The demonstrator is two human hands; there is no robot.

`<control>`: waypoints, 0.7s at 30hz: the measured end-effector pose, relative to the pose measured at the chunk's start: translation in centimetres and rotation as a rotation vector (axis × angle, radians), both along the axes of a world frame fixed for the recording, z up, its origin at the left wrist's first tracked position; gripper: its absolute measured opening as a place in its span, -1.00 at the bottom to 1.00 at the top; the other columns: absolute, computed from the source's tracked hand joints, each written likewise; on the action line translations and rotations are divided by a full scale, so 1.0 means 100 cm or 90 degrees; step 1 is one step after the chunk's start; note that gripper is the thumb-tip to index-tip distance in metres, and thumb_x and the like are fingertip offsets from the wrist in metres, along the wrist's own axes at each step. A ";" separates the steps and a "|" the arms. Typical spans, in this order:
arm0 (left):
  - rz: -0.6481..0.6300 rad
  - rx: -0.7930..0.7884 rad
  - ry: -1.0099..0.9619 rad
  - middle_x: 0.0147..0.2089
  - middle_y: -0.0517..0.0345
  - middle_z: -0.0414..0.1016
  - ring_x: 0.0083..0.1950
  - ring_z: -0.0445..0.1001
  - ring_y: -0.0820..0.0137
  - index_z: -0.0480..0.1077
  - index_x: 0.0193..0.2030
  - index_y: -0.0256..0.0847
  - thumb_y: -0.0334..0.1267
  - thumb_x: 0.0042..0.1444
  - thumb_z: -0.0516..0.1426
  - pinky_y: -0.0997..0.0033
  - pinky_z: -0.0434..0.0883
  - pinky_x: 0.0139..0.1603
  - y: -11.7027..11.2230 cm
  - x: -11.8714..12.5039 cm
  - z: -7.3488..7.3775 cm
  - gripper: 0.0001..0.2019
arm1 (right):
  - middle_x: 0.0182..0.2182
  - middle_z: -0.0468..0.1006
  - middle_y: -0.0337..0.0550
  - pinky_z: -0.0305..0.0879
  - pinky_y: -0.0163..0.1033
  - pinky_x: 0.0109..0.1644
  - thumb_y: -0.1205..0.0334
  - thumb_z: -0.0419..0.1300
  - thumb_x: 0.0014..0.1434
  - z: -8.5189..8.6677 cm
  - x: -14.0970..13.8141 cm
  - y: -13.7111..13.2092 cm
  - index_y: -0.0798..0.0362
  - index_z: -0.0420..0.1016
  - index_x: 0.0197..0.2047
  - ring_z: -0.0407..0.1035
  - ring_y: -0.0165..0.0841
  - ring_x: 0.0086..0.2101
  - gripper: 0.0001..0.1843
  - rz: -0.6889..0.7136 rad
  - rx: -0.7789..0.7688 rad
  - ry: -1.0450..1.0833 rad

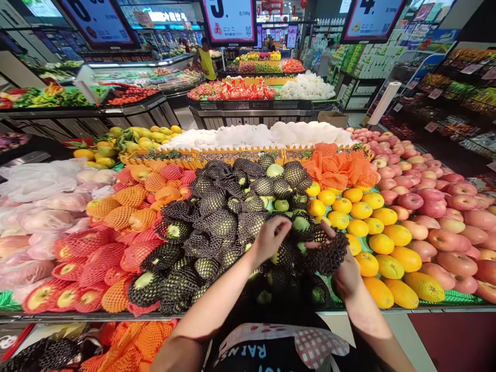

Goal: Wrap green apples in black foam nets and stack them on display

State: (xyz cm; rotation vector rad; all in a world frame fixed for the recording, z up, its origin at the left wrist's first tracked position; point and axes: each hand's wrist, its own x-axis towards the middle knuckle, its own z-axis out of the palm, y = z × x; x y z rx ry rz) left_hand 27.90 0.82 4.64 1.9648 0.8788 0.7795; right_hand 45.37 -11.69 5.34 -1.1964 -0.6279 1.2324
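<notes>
My left hand (270,238) is above the front right of a pile of round green fruits, most of them in black foam nets. Its fingers are curled together, and I cannot make out anything in them. A bare green fruit (300,223) lies just right of its fingertips. In my right hand (346,268) is a black foam net (328,254), bunched up, with some fingers stretched along its far side. Netted green fruits (219,223) spread to the left of my hands. The kind of green fruit is not certain.
Oranges (389,266) and red apples (451,248) lie to the right. Red and orange netted fruits (95,251) and bagged fruits (46,214) lie left. Orange nets (335,168) are heaped behind the oranges. White bagged goods (248,137) line the back. Price screens (228,20) hang above.
</notes>
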 end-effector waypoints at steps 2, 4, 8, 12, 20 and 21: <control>0.011 0.066 0.225 0.08 -0.01 0.56 0.07 0.52 0.32 0.45 0.05 -0.20 -0.26 0.45 -0.09 0.38 0.43 0.05 0.038 0.017 0.003 -0.70 | -0.22 0.71 -0.10 0.44 -0.11 -0.21 -0.05 0.45 0.04 0.004 0.018 0.011 -0.10 0.44 0.28 0.51 -0.20 -0.32 -0.25 -0.012 0.038 -0.092; -0.008 0.051 0.327 0.06 -0.11 0.56 0.06 0.52 0.23 0.48 0.00 -0.27 -0.35 0.38 0.00 0.28 0.44 0.06 0.072 0.040 0.002 -0.76 | -0.15 0.70 -0.09 0.42 0.00 0.02 0.05 0.50 -0.04 0.005 0.034 0.026 -0.08 0.51 0.22 0.52 -0.11 -0.15 -0.27 -0.005 0.071 -0.232; -0.129 -0.018 0.491 0.04 -0.04 0.55 0.02 0.54 0.24 0.49 0.00 -0.27 -0.24 0.31 0.19 0.14 0.51 0.06 0.112 0.084 -0.011 -0.80 | 0.07 0.61 -0.04 0.16 0.05 0.36 0.17 0.47 -0.05 0.002 0.047 0.061 -0.03 0.55 0.17 0.35 0.00 0.20 -0.33 0.139 0.046 -0.682; -0.265 -0.069 0.586 0.16 -0.02 0.49 0.09 0.52 0.23 0.44 0.12 -0.21 -0.15 0.33 0.19 0.08 0.53 0.10 0.123 0.101 -0.024 -0.71 | 0.08 0.58 0.24 0.32 0.01 0.26 0.28 0.40 0.01 -0.011 0.034 0.095 0.17 0.56 0.13 0.43 0.08 0.15 -0.43 0.346 -0.163 -0.985; -0.331 -0.100 0.592 0.23 -0.03 0.49 0.17 0.50 0.17 0.44 0.19 -0.19 -0.10 0.30 0.21 0.02 0.44 0.22 0.132 0.091 -0.039 -0.62 | -0.02 0.63 0.29 0.45 0.09 0.06 0.28 0.33 0.01 -0.033 0.030 0.102 0.22 0.59 0.05 0.53 0.18 -0.02 -0.51 0.292 -0.185 -0.973; -0.324 -0.101 0.590 0.23 -0.02 0.51 0.17 0.52 0.17 0.44 0.20 -0.18 -0.09 0.24 0.25 0.06 0.43 0.22 0.132 0.093 -0.040 -0.57 | 0.03 0.61 0.24 0.42 0.06 0.11 0.25 0.32 0.03 -0.030 0.035 0.096 0.18 0.55 0.11 0.51 0.14 0.02 -0.46 0.259 -0.156 -0.959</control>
